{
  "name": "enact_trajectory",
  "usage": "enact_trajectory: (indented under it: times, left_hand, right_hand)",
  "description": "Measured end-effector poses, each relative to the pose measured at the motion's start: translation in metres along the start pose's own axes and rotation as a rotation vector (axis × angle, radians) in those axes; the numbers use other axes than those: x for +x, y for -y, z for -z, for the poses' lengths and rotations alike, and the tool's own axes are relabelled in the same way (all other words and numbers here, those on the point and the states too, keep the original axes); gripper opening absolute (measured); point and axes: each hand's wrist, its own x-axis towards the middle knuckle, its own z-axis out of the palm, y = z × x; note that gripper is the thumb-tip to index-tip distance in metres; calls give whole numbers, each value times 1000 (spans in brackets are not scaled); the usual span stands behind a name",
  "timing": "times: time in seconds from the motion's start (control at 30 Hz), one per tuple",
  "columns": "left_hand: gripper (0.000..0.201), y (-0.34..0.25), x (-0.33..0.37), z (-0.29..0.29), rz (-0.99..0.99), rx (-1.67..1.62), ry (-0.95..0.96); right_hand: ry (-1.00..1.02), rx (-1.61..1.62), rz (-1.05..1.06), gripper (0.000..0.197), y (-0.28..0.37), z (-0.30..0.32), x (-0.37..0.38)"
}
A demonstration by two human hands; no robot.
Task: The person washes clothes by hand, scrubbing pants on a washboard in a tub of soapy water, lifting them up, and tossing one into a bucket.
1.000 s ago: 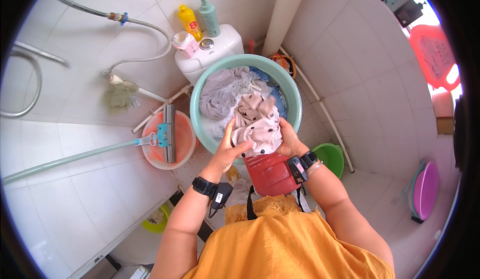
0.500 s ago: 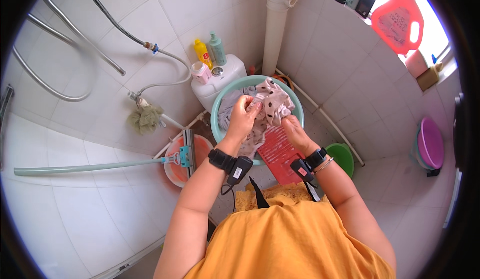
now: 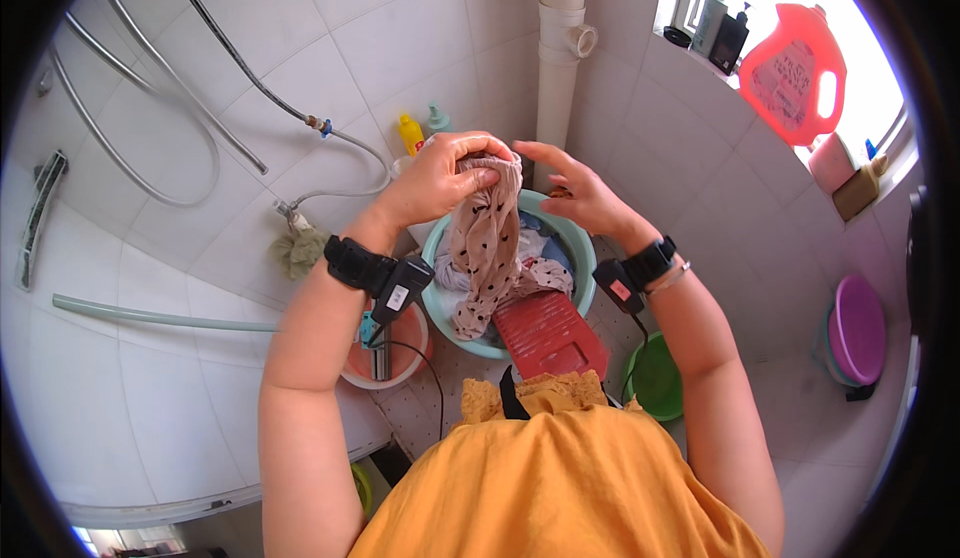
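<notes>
A wet pale pink garment with dark spots and a gathered edge hangs over the light green basin. My left hand pinches it by that gathered edge at the top. Its lower end falls onto other laundry in the basin, grey, white and blue. Just right of the garment's top, my right hand is raised with fingers apart and nothing in them. Below both hands a red ridged washboard leans over the basin's near rim.
Left of the basin, a squeeze mop stands in an orange-pink tub. A green bucket is on the right. Behind are a yellow bottle and a white drainpipe. A red jug sits on the windowsill.
My left hand has lifted the spotted garment from a bunch into a hanging length. My right hand has let go of it and risen beside its top.
</notes>
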Motion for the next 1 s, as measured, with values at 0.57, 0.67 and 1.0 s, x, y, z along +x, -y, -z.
enact_trajectory:
  times: [0.57, 0.67, 1.0]
  left_hand:
    - [13, -89, -31, 70, 72, 740, -304]
    - [15, -101, -33, 80, -51, 876, -382]
    - [28, -81, -3, 52, -86, 298, -249]
  right_hand:
    - [283, -144, 320, 33, 87, 113, 79]
    - [268, -560, 328, 35, 113, 135, 84]
    - [327, -323, 340, 30, 140, 86, 96]
